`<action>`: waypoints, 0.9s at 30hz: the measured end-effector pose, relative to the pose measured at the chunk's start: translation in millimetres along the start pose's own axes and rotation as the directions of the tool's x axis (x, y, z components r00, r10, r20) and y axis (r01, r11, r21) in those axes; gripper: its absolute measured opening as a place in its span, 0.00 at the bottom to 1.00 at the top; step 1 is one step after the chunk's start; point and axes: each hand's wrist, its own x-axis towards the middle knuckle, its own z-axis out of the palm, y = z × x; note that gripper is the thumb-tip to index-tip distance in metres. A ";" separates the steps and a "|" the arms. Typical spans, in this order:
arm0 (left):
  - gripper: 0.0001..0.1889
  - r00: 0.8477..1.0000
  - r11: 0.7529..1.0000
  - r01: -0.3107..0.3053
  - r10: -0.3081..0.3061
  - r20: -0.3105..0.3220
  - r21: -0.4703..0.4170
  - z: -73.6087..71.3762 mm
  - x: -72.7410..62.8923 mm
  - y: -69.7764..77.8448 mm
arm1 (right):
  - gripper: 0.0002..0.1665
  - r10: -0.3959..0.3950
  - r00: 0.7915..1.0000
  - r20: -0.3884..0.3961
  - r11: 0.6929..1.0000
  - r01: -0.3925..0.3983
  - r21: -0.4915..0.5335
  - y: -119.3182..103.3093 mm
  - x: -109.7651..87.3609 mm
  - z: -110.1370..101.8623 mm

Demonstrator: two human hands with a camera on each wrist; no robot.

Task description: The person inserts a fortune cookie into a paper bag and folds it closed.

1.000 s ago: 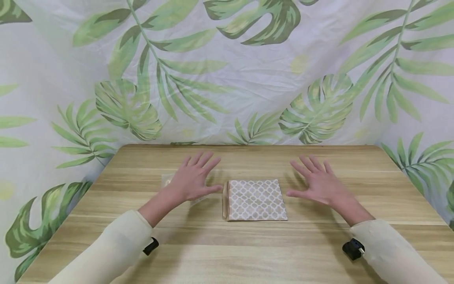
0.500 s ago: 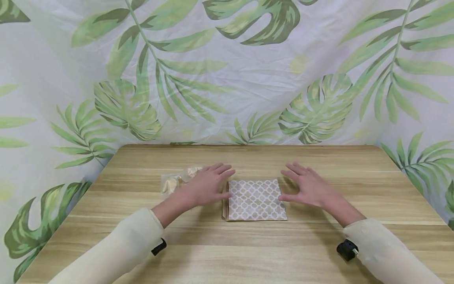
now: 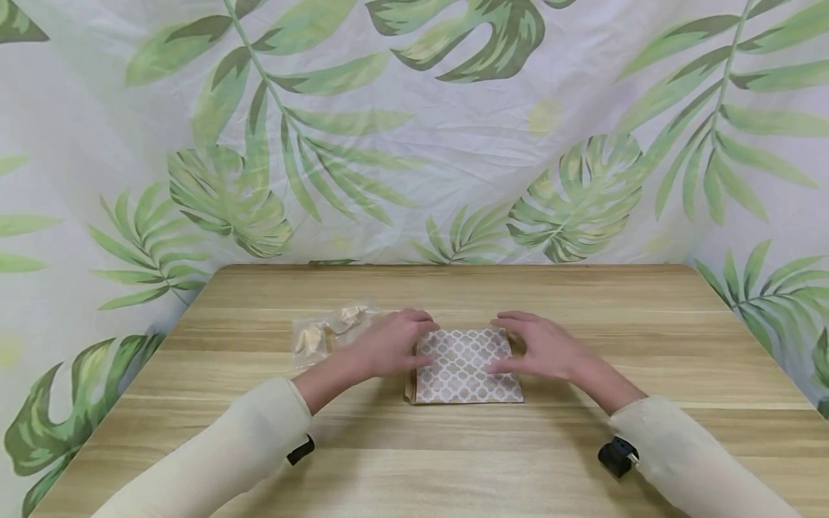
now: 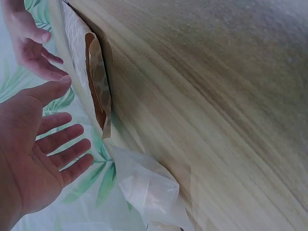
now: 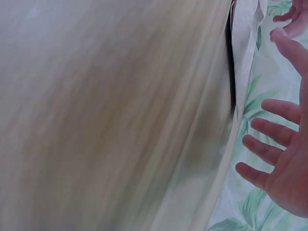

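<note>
A flat paper bag [image 3: 463, 374] with a tan and white lattice pattern lies at the middle of the table. Its folded edge with a brown inside [image 4: 94, 82] faces left and gapes slightly in the left wrist view. My left hand [image 3: 391, 345] hovers over the bag's left edge, thumb apart from the relaxed fingers. Above the right edge, my right hand [image 3: 544, 347] is held in much the same way. Both wrist views show nothing held in either palm. Clear plastic packets [image 3: 311, 342] with pale yellow contents lie beside my left hand, partly hidden by it.
The wooden table [image 3: 414, 475] has its back edge against a white cloth [image 3: 453, 144] printed with green leaves. Black wrist cameras [image 3: 615, 457] hang under both sleeves, close to the tabletop.
Both hands have come inward from either side to over the bag's edges, their spread fingers drawing closer together. The plastic packets are now less covered by the left hand. The bag has stayed put.
</note>
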 end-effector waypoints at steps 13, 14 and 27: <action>0.22 0.999 0.994 0.031 -0.028 0.034 -0.102 -2.9 -6.0 -7.7 | 0.50 -0.156 0.987 0.044 0.982 0.150 0.112 -26.7 19.0 14.8; 0.23 0.999 0.993 0.027 -0.023 0.038 -0.112 -2.3 -6.4 -8.8 | 0.51 -0.164 0.985 0.045 0.980 0.158 0.119 -27.7 20.6 16.1; 0.14 1.000 0.992 -0.014 0.017 0.022 -0.127 9.0 -11.9 -18.6 | 0.52 -0.140 0.984 0.107 0.987 0.130 0.095 -38.9 32.3 26.1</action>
